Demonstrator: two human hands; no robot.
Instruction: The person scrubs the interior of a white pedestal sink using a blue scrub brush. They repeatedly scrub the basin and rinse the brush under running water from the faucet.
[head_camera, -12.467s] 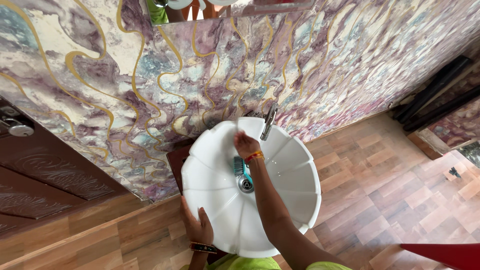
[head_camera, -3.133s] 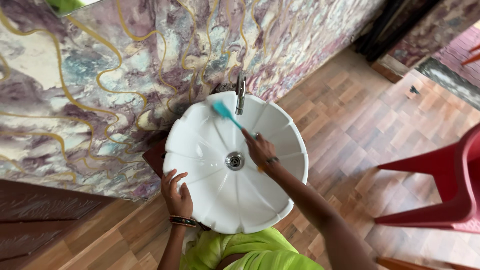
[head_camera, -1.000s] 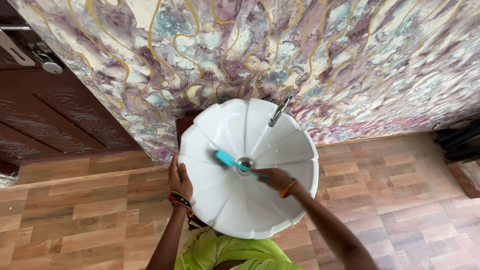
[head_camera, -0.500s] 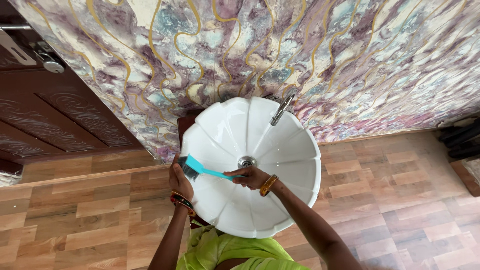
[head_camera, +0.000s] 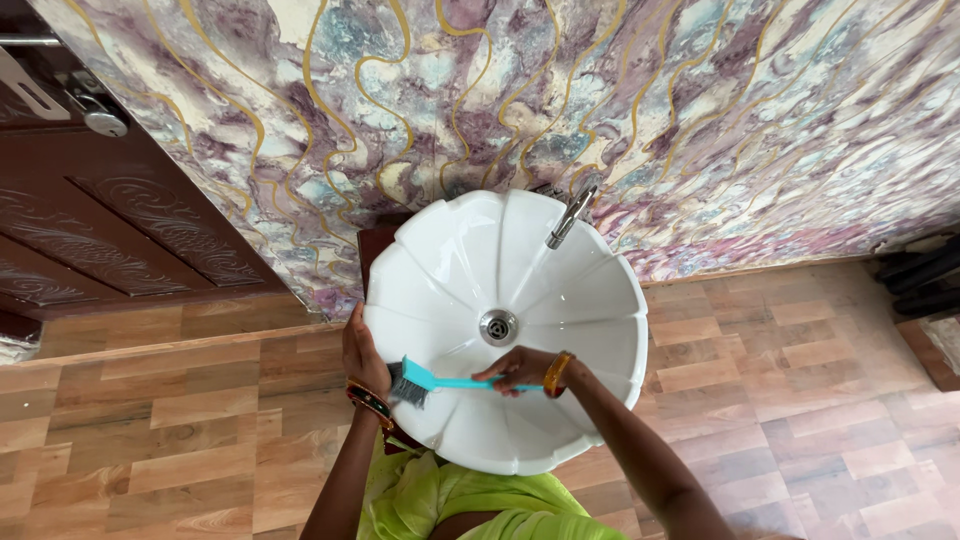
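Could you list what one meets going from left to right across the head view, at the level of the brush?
Left hand → brush bristles → teal brush handle → right hand → gold bangle → sink rim.

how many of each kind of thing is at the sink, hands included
white scalloped ceramic basin: 1
metal tap: 1
metal drain: 1
teal plastic scrub brush: 1
hands: 2, left hand and right hand
total: 6

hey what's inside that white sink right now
Inside the white sink are a metal drain, a teal brush with its bristles near the left rim, and the right hand holding its handle. The basin under the hand is hidden.
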